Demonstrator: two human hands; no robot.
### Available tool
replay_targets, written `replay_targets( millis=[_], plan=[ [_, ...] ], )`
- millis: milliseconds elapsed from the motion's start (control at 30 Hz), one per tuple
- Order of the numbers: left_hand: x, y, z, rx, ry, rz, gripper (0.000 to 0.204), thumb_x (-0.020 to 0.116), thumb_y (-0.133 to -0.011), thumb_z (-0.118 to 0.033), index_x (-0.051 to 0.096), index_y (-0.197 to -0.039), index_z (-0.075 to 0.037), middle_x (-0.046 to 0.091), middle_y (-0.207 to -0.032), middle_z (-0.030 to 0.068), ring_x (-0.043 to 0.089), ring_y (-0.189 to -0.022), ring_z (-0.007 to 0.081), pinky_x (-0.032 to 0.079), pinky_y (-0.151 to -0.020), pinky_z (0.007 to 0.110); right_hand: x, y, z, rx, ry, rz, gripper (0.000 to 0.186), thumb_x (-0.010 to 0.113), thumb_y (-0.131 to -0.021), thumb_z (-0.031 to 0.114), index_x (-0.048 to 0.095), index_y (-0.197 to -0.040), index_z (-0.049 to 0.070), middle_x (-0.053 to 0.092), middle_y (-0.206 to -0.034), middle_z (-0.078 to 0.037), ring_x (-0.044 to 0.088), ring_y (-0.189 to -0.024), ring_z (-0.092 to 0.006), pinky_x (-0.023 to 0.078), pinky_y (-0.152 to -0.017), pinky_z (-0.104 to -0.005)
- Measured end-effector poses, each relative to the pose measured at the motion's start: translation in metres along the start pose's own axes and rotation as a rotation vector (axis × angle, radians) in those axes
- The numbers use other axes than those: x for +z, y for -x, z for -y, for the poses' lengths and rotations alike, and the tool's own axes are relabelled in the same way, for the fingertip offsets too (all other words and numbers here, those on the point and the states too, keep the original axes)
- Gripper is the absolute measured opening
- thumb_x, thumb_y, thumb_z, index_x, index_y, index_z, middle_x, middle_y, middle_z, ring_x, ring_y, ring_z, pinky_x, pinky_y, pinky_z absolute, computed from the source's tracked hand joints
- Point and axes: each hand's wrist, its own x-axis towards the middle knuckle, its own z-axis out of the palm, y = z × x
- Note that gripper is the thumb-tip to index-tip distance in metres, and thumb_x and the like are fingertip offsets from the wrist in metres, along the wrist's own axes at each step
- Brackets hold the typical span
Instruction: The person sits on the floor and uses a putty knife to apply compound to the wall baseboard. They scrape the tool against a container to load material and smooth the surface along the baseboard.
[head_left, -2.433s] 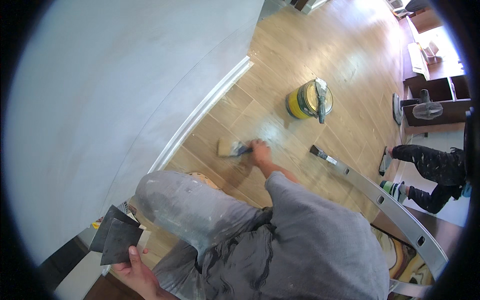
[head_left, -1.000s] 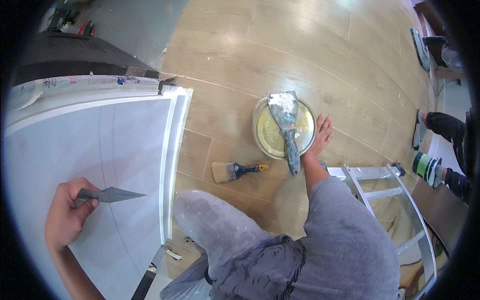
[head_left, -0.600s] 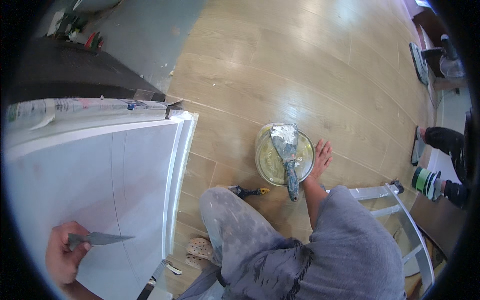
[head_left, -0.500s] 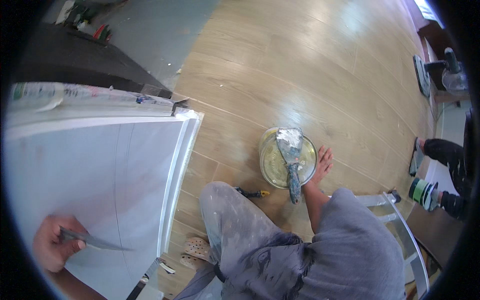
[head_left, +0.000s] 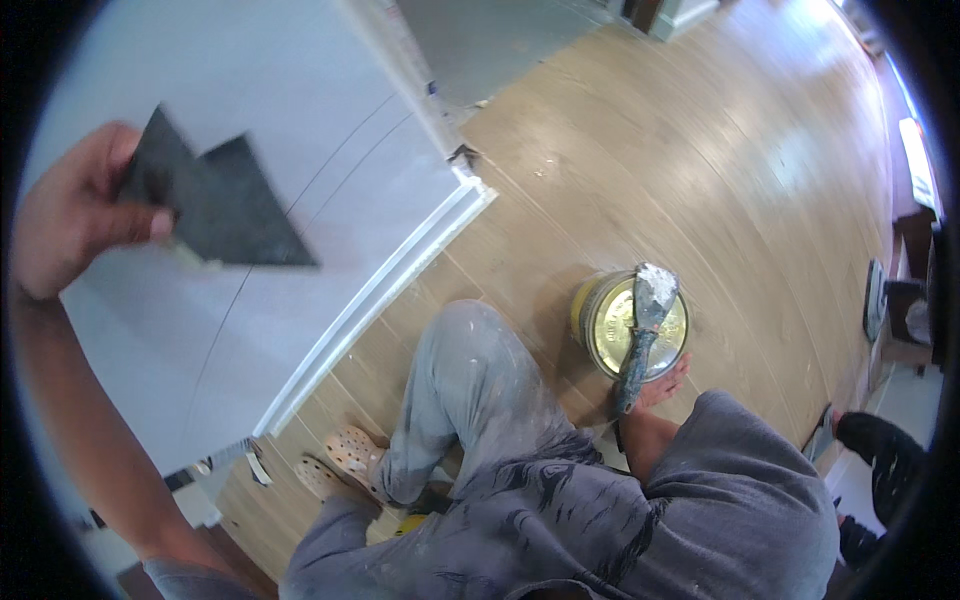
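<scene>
My left hand (head_left: 85, 205) is closed around a thin, dark grey flat scraper (head_left: 235, 205), thumb on its near side. The scraper has two pointed corners with a notch between them; whether it is one blade or two overlapping is unclear. It is held over a smooth white panel (head_left: 320, 250) marked with thin dark curved lines; blur hides whether they touch. My right hand is out of view. To the right, a putty knife (head_left: 645, 330) with white paste on its blade lies across the lid of a round can (head_left: 610, 325).
A bare foot (head_left: 665, 385) rests beside the can on the wood-look floor (head_left: 560, 200). Light clogs (head_left: 350, 450) are near my bent left knee (head_left: 475, 335). The panel has a raised white edge (head_left: 400, 270). Another person's dark-clothed leg (head_left: 885, 450) shows at the far right.
The view has turned, shifting the panel up and the can rightward. My left hand is higher in view, and the scraper, edge-on before, now shows its broad face.
</scene>
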Motion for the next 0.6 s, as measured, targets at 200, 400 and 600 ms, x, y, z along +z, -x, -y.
replay_targets(
  millis=[200, 400, 600],
  plan=[
    [0.074, 0.048, 0.096, 0.177, 0.328, -0.098, 0.037, 0.076, -0.092, -0.007, 0.060, -0.123, 0.003, 0.071, -0.108, 0.0067, 0.066, -0.102, 0.0149, 0.052, -0.097, 0.033, 0.038, -0.009, -0.010, -0.019, 0.131, -0.119, 0.086, 0.054, -0.097, 0.057, 0.020, -0.168, 0.023, 0.017, -0.176, -0.005, 0.016, -0.162, -0.0288, 0.013, -0.129, -0.0534],
    [0.154, 0.097, 0.237, -0.099, 0.463, 0.056, 0.028, 0.072, -0.092, -0.002, 0.065, -0.119, 0.003, 0.073, -0.106, 0.0048, 0.065, -0.100, 0.0135, 0.051, -0.095, 0.032, 0.023, -0.009, -0.004, -0.019, -0.029, -0.043, 0.079, 0.052, -0.100, 0.047, 0.022, -0.167, 0.020, 0.018, -0.176, -0.006, 0.018, -0.161, -0.0291, 0.015, -0.128, -0.0548],
    [0.204, 0.196, 0.334, -0.299, 0.532, -0.068, 0.028, 0.069, -0.092, 0.000, 0.068, -0.119, 0.002, 0.073, -0.107, 0.0023, 0.063, -0.098, 0.0132, 0.048, -0.095, 0.031, -0.013, 0.001, 0.013, 0.001, 0.038, -0.043, 0.073, 0.045, -0.104, 0.055, 0.023, -0.167, 0.027, 0.022, -0.174, -0.007, 0.024, -0.159, -0.0293, 0.025, -0.123, -0.0594]
  ],
)
